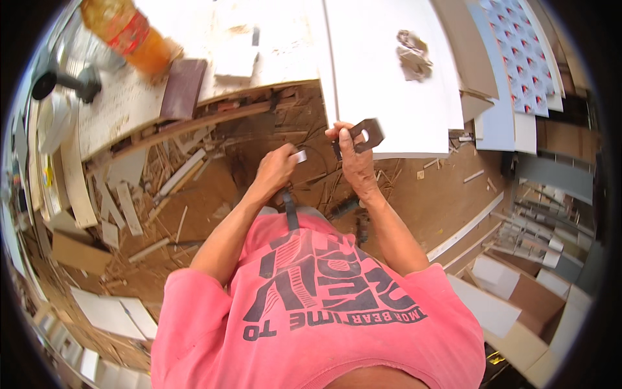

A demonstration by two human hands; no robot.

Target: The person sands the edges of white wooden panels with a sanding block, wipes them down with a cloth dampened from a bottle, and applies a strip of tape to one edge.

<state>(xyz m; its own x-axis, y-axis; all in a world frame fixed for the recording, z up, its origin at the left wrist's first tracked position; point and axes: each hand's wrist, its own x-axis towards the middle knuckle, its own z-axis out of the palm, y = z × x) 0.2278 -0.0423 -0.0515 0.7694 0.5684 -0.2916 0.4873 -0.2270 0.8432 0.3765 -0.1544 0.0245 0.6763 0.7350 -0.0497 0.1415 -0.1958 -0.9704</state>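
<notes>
My right hand (pixel 357 159) is closed around a dark brown flat piece (pixel 372 133) with an oval hole through it, at the near left corner of a large white sheet (pixel 389 110). What kind of tool it is, I cannot make out. To the left, my left hand (pixel 276 167) is closed, and a small white piece (pixel 300 156) sticks out from its fingers. That hand is apart from the sheet, above the littered floor. A thin dark line (pixel 331 58) runs along the sheet's left side, down toward my right hand.
A worktop (pixel 272 68) on the left bears an orange bottle (pixel 133 39), a maroon block (pixel 183 89) and a white block (pixel 236 63). Crumpled paper (pixel 414 56) lies on the sheet. Wood offcuts (pixel 181 172) litter the floor. Patterned panels (pixel 518 52) lean at far right; a box-like cabinet (pixel 518 305) stands near right.
</notes>
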